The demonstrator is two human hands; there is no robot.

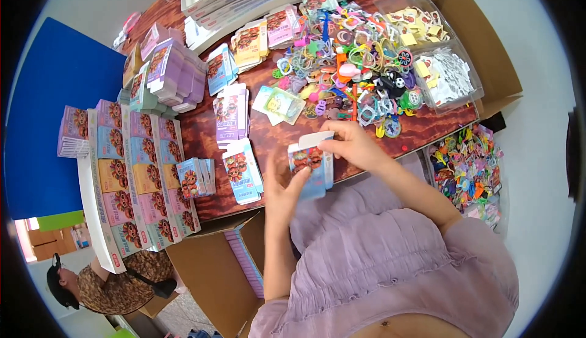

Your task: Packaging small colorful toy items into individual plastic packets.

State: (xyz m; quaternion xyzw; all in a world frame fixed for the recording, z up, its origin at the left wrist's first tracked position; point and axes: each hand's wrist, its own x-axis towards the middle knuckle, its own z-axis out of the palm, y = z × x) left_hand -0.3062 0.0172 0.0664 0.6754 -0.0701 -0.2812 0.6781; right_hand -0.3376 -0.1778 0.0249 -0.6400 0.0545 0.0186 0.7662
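Note:
In front of me, my left hand [283,185] is closed around a small light-blue printed carton [316,184], its thumb across the front face. My right hand [354,146] pinches the white top flap of the same carton, which stands up from the box. Just left of my left hand lies a stack of flat blue cartons [243,172], with purple cartons [231,116] beyond it. Pale printed cards and a clear bag [279,105] rest on the table beyond the carton. Whether anything is inside the carton cannot be seen.
A heap of colourful trinkets and hair ties [348,69] covers the far right of the table [201,133]. Clear trays [448,82] hold silver and yellow packets. Filled display trays [131,179] stand left. An open cardboard box [213,271] sits below the edge; a person [116,283] is at lower left.

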